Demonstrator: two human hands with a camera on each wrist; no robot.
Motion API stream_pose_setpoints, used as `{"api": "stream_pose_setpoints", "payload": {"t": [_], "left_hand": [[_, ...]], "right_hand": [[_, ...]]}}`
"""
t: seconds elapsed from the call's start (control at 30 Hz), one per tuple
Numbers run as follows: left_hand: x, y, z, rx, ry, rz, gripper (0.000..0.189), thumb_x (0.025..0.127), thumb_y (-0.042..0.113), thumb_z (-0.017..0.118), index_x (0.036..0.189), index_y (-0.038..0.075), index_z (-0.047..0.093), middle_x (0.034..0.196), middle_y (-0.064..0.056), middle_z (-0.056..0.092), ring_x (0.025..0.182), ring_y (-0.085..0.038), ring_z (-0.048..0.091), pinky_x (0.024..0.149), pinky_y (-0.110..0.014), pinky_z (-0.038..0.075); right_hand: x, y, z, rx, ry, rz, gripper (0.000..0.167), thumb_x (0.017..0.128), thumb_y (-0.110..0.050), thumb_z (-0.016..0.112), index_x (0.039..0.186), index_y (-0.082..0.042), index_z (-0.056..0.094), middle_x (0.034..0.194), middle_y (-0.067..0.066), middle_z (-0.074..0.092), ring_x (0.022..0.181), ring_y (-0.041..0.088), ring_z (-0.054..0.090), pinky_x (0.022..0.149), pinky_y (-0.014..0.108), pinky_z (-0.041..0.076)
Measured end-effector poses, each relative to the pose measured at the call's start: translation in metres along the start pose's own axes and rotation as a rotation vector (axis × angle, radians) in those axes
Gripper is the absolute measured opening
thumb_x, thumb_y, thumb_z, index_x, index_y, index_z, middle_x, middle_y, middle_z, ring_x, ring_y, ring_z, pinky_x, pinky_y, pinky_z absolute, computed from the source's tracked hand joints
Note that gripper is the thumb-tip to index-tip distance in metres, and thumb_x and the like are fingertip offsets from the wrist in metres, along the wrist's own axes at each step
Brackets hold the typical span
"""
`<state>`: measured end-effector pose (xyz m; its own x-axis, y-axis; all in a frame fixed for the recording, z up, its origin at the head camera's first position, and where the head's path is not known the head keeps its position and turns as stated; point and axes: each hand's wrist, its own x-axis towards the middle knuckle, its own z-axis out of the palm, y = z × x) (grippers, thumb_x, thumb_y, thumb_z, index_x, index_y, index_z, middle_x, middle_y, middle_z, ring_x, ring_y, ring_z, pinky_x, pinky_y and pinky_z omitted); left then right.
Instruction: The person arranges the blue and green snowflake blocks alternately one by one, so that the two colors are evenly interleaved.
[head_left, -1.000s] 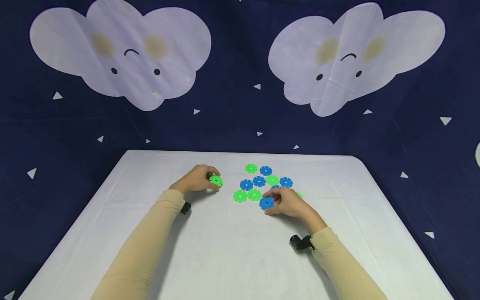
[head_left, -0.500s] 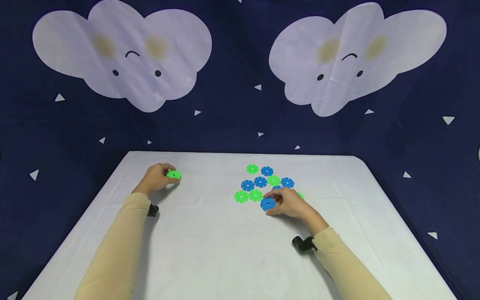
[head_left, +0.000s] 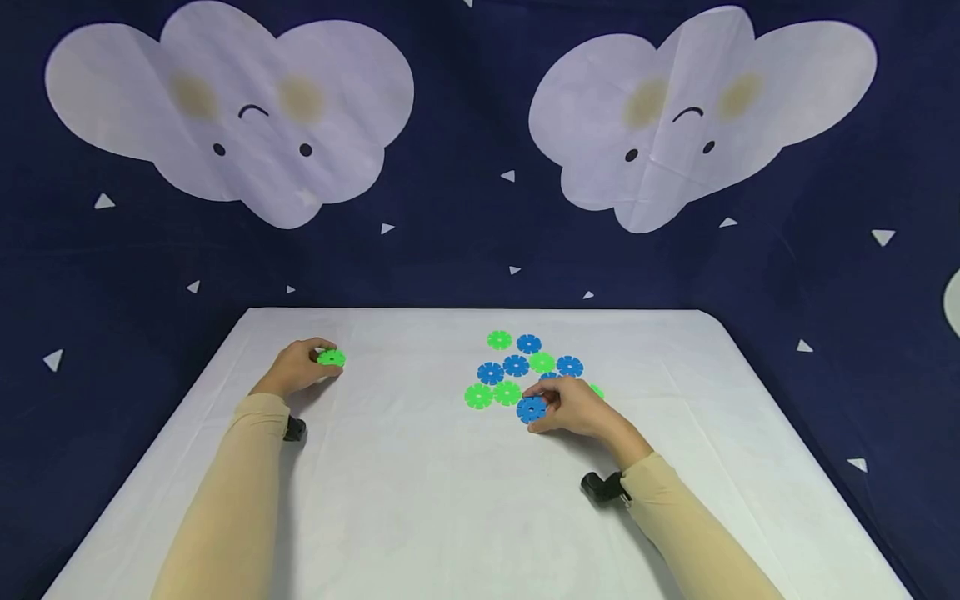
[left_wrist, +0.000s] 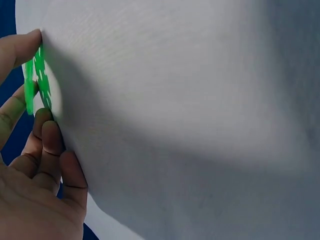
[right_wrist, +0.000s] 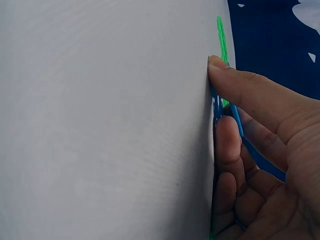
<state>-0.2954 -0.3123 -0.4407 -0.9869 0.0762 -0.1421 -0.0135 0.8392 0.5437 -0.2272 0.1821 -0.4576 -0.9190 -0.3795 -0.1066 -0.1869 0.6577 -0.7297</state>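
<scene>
Far left on the white table, my left hand [head_left: 296, 368] pinches a green slotted plastic disc [head_left: 332, 357] between thumb and fingers. In the left wrist view the thumb [left_wrist: 22, 50] lies over two green strips [left_wrist: 43, 80]; whether these are one disc or two, I cannot tell. My right hand [head_left: 577, 408] holds a blue slotted disc [head_left: 531, 409] at the near edge of the loose group. From the right wrist view, blue edges [right_wrist: 237, 121] show between the right thumb [right_wrist: 245, 85] and fingers. The right hand partly hides a blue and a green disc behind it.
Several loose discs lie right of centre: green discs [head_left: 478, 396] and blue discs [head_left: 491, 372], flat on the white cloth [head_left: 420, 500]. A dark blue curtain with clouds [head_left: 232, 108] hangs behind the table's far edge. Black wrist cameras [head_left: 602, 487] stick out near the cuffs.
My left hand has carried the green disc leftward, away from the group, and slowed at the far left. My right hand has stayed in place holding the blue disc.
</scene>
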Motion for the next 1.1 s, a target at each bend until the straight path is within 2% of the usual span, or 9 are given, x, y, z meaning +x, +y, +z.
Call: {"api": "stream_pose_setpoints", "payload": {"t": [0.27,0.43,0.67,0.77,0.93,1.1], "left_hand": [[-0.003,-0.004,-0.008,-0.054,-0.046,-0.025,0.067,0.097,0.030,0.077,0.150,-0.003,0.051,0.126,-0.025,0.057,0.112,-0.037,0.055,0.101,-0.053,0.049],[-0.005,-0.006,-0.009,-0.093,-0.055,-0.027,0.058,0.098,0.025,0.075,0.146,-0.002,0.055,0.114,-0.012,0.055,0.106,-0.029,0.053,0.091,-0.039,0.047],[-0.006,-0.004,-0.006,-0.126,-0.074,-0.006,0.059,0.097,0.025,0.078,0.145,-0.002,0.057,0.108,-0.007,0.054,0.099,-0.024,0.052,0.081,-0.029,0.046],[-0.008,-0.002,-0.005,-0.111,-0.057,0.005,0.061,0.096,0.026,0.080,0.146,-0.001,0.058,0.108,-0.009,0.056,0.097,-0.024,0.055,0.079,-0.028,0.048],[-0.009,0.001,-0.004,-0.086,-0.035,0.035,0.055,0.096,0.022,0.080,0.143,-0.002,0.062,0.115,-0.020,0.061,0.093,-0.026,0.060,0.075,-0.027,0.051],[-0.006,0.003,-0.003,-0.066,-0.037,0.022,0.054,0.095,0.023,0.082,0.141,0.000,0.065,0.118,-0.021,0.063,0.094,-0.026,0.060,0.076,-0.027,0.048]], "right_hand": [[0.002,-0.004,0.001,-0.001,-0.006,0.004,0.051,0.079,-0.016,0.096,0.127,-0.011,0.078,0.096,0.004,0.063,0.076,0.014,0.057,0.071,0.031,0.049],[0.003,-0.005,-0.001,-0.013,0.001,0.009,0.051,0.079,-0.016,0.097,0.126,-0.011,0.078,0.092,0.003,0.062,0.075,0.014,0.055,0.069,0.029,0.048],[0.004,-0.004,-0.003,-0.058,-0.023,-0.002,0.050,0.079,-0.021,0.097,0.124,-0.010,0.077,0.081,0.000,0.058,0.075,0.014,0.050,0.066,0.029,0.041],[0.008,-0.003,-0.006,-0.060,-0.042,-0.009,0.048,0.079,-0.022,0.097,0.121,-0.010,0.077,0.083,-0.001,0.058,0.077,0.015,0.050,0.068,0.029,0.042],[0.013,-0.006,-0.010,-0.075,-0.068,-0.020,0.048,0.080,-0.026,0.096,0.120,-0.010,0.077,0.088,0.000,0.061,0.081,0.015,0.053,0.071,0.030,0.045],[0.021,-0.023,-0.015,-0.085,-0.054,-0.043,0.052,0.083,-0.032,0.094,0.126,-0.009,0.076,0.107,0.004,0.069,0.095,0.017,0.062,0.080,0.032,0.053]]}}
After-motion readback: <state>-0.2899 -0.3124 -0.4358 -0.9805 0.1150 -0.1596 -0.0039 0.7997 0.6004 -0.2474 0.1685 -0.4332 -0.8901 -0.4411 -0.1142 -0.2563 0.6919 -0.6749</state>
